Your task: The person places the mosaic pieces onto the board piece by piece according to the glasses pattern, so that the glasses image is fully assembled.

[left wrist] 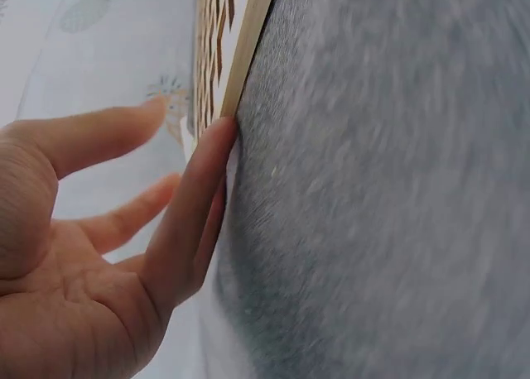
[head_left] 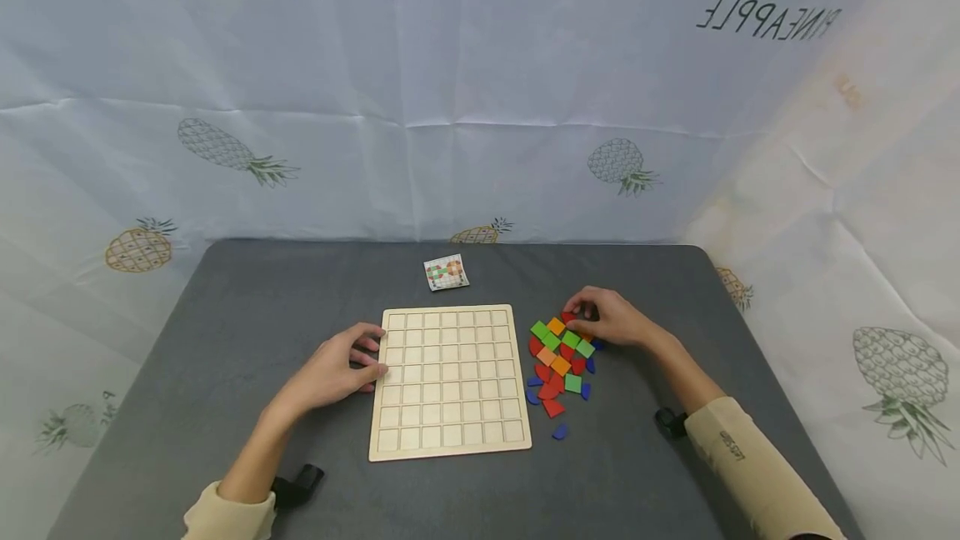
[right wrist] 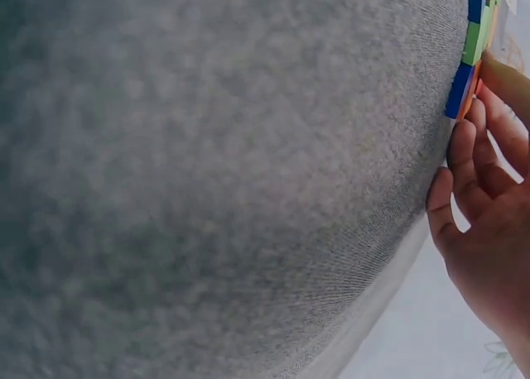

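A pale wooden grid board (head_left: 450,383), its squares bare, lies flat on the dark grey table. My left hand (head_left: 333,367) is at the board's left edge, fingers spread; in the left wrist view a fingertip (left wrist: 217,135) touches the board's side (left wrist: 248,52). To the right of the board lies a loose heap of flat pieces: green squares (head_left: 573,383), orange squares (head_left: 546,356), red pieces (head_left: 553,408) and blue pieces (head_left: 560,432). My right hand (head_left: 611,319) reaches the heap's far side, thumb and fingers apart around a red piece (head_left: 567,317). Whether they grip it is unclear.
A small printed card (head_left: 446,272) with a coloured grid pattern lies behind the board. Pineapple-print cloth (head_left: 420,173) hangs behind the table (head_left: 300,282) and along its sides. Black straps (head_left: 296,486) are on both wrists.
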A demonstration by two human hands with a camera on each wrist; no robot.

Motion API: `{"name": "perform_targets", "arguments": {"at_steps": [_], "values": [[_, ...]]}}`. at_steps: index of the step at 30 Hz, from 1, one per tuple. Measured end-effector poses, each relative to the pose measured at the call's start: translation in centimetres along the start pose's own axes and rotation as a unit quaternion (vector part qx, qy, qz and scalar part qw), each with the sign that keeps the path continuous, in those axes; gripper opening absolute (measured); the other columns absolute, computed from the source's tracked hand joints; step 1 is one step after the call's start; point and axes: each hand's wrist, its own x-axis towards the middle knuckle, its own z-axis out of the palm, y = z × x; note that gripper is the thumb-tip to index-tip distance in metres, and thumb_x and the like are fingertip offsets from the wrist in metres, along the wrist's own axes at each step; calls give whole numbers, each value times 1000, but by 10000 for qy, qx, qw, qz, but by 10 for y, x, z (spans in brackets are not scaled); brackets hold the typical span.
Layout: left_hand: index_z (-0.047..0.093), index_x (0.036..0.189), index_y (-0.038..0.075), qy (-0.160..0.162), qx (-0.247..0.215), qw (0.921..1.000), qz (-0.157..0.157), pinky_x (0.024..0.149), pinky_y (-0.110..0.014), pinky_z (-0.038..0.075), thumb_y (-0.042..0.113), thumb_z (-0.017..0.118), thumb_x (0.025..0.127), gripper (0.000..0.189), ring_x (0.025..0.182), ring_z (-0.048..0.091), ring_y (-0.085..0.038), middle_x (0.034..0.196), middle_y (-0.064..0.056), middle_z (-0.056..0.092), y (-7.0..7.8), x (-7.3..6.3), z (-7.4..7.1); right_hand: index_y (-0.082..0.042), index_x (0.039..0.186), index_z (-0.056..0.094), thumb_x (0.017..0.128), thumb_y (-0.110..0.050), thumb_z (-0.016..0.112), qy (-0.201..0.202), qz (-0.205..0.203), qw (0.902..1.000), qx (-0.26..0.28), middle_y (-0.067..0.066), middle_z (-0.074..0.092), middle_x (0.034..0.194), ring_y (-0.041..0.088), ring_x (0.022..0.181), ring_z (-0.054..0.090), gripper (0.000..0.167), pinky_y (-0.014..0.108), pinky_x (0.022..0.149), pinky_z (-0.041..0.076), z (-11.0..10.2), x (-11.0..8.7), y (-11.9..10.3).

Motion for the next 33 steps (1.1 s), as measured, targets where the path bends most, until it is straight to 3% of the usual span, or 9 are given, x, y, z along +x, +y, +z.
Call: {"name": "perform_targets", "arguments": {"at_steps": [6,14,26,33], "values": [[58,142,-4,166,-26,9999,6,70,-30,68,5,83,93,55,110,72,-32,132,-26,62,-4,1,2,-9,119,76,101,-18,79,127,155,9997,103,3,72,104,6,85,58,21,24,72,53,2,1,-6],[60,141,-5,180,-125,9997,45,71,-29,68,1,82,93,52,110,72,-32,131,-26,62,-10,0,3,-6,120,75,101,-19,79,484,228,9967,612,4,73,95,8,76,59,24,23,62,51,12,8,-33],[62,141,-5,248,-233,9994,-100,71,-31,68,-2,82,92,53,109,71,-31,130,-25,62,-8,-2,6,-7,121,76,100,-22,80,276,272,9948,944,4,74,97,10,75,59,27,24,63,51,34,28,-74],[62,141,-4,342,-186,9991,-196,71,-30,68,-2,82,92,53,109,72,-31,129,-25,63,-7,-1,8,-11,118,77,98,-29,83,-86,374,9987,341,0,73,98,6,72,56,27,22,65,50,45,43,-89]]}}
